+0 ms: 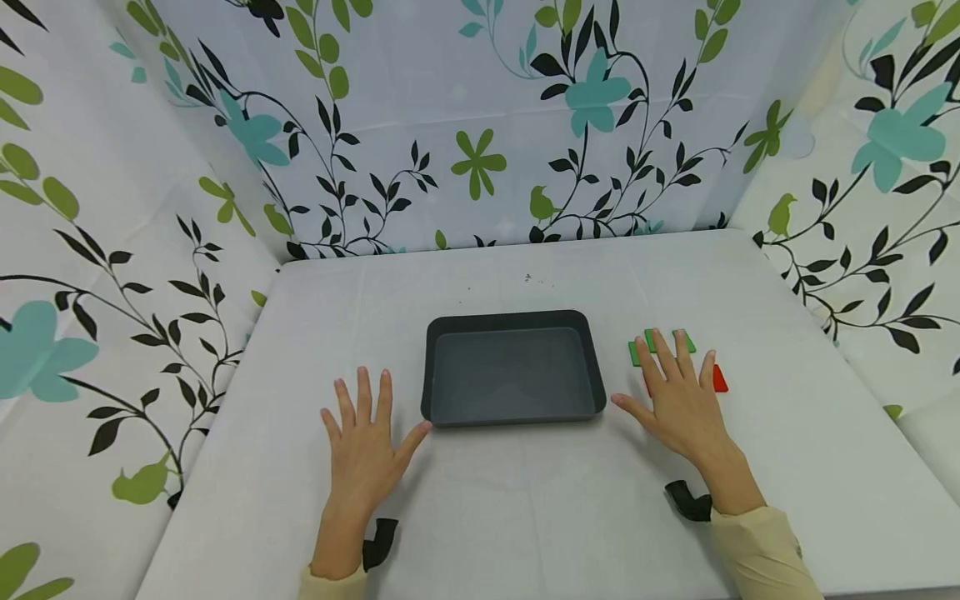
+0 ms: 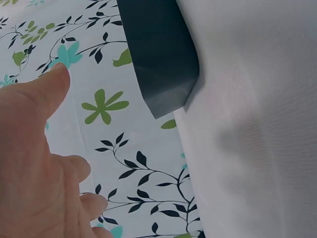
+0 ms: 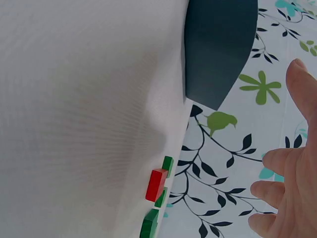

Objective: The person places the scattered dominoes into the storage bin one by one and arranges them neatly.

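Both hands spread flat on table point(image 1: 525, 517): left hand point(image 1: 365, 446) beside grey tray point(image 1: 513, 318), right hand point(image 1: 678, 400) over green blocks point(image 1: 651, 342) and red block point(image 1: 720, 379). Best pinch one block by edges, lift clear of tray rim.

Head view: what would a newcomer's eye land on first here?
The dark grey tray at the middle of the white table, empty as far as the head view shows. Both hands lie flat and spread beside it: the left hand on bare cloth, the right hand over green blocks and a red block.
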Demonstrator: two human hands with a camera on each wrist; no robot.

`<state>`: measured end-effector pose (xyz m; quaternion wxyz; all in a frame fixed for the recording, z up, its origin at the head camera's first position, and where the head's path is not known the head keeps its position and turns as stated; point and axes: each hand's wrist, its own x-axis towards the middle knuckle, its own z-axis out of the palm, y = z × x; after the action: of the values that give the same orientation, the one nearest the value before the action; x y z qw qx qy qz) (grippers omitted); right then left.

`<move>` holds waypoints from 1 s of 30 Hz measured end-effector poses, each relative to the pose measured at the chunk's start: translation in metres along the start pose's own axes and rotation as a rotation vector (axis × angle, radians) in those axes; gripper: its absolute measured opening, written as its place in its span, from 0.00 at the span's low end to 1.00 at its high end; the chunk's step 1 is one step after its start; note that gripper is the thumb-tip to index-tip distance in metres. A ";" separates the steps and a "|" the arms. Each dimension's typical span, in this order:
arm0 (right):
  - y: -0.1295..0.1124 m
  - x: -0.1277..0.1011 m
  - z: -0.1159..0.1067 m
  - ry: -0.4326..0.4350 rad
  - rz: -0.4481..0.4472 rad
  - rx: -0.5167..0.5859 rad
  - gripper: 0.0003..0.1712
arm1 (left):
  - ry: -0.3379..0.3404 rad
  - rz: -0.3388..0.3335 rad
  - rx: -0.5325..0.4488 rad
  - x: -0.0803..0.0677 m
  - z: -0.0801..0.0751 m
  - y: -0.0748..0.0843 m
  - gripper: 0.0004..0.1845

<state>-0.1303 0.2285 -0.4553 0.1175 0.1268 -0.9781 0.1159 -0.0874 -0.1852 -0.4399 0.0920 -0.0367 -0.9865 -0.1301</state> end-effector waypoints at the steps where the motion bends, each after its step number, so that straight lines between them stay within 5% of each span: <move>1: 0.001 0.000 0.000 0.001 0.000 0.003 0.54 | 0.006 0.006 -0.003 0.001 0.001 0.000 0.51; 6: 0.008 -0.002 -0.007 0.042 0.013 0.121 0.52 | -0.012 0.025 -0.137 0.010 0.003 -0.001 0.50; 12: 0.039 -0.005 -0.031 0.156 0.062 0.381 0.42 | -0.060 0.012 -0.695 0.035 0.012 -0.007 0.45; 18: 0.079 -0.016 -0.046 -0.036 0.186 0.421 0.35 | -0.144 -0.037 -1.128 0.050 0.028 -0.017 0.37; 23: 0.098 -0.027 -0.036 -0.239 0.259 0.470 0.37 | -0.234 -0.095 -1.285 0.052 0.043 -0.025 0.36; 30: 0.105 -0.037 -0.024 -0.310 0.325 0.472 0.38 | -0.279 -0.096 -1.295 0.056 0.053 -0.025 0.32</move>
<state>-0.1198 0.3417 -0.4631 -0.0857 0.0090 -0.9379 0.3360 -0.1541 -0.1928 -0.4862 -0.0833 -0.0569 -0.7122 -0.6947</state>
